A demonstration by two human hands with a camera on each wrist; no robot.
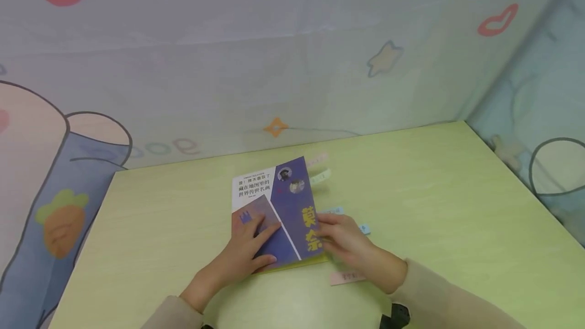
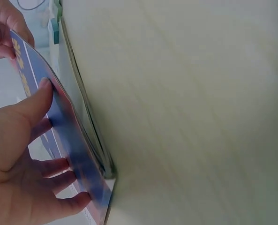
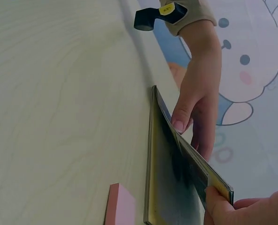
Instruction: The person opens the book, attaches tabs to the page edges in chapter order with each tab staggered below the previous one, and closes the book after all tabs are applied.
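Green table (image 1: 434, 192): book (image 1: 279, 202) flat, left hand (image 1: 247, 250) pressing cover with straight fingers, right hand (image 1: 345, 240) pinching its right edge, lifting the cover

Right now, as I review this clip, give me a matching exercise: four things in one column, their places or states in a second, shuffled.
Things:
1. left hand
2. right hand
3. pink sticky pad
4. book

Places or states:
A. lies on the table near the right wrist
B. lifts the cover's right edge
C. presses flat on the cover's lower left
D. purple and white cover, yellow characters

Pairs: 1-C, 2-B, 3-A, 4-D
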